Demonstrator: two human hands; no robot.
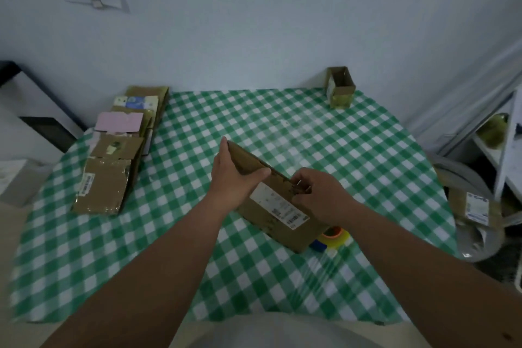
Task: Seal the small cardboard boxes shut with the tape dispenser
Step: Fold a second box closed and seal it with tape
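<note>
**A:** Where does it stand? Your left hand (234,178) grips the far end of the flat brown cardboard box with the white shipping label (278,203), thumb laid across its top face. Your right hand (319,195) pinches the box's upper edge near the middle, fingers curled onto the cardboard. The box itself is held tilted just over the middle of the green-and-white checked tablecloth (197,263).

**B:** So which step is that?

**A:** By my reading you're squaring the box up or closing its flap; no taping has begun. The tape dispenser with the yellow roll and blue body (330,239) lies on the cloth at the box's near right corner, partly hidden under it, and neither hand touches it.

**B:** And next?

**A:** You'll likely need the flap pressed flat under your left hand, so your right can let go and reach down for the dispenser beside that same corner.

**B:** Any containers about?

**A:** Beyond the box, at the table's back right corner, a small open-topped brown cardboard box (340,87) stands upright; its inside looks empty, though it's too dim to be sure. To the left of the box you hold lies a pile of flattened cardboard boxes and pink and white packets (113,161). Whether the held box contains anything, I cannot tell.
</note>
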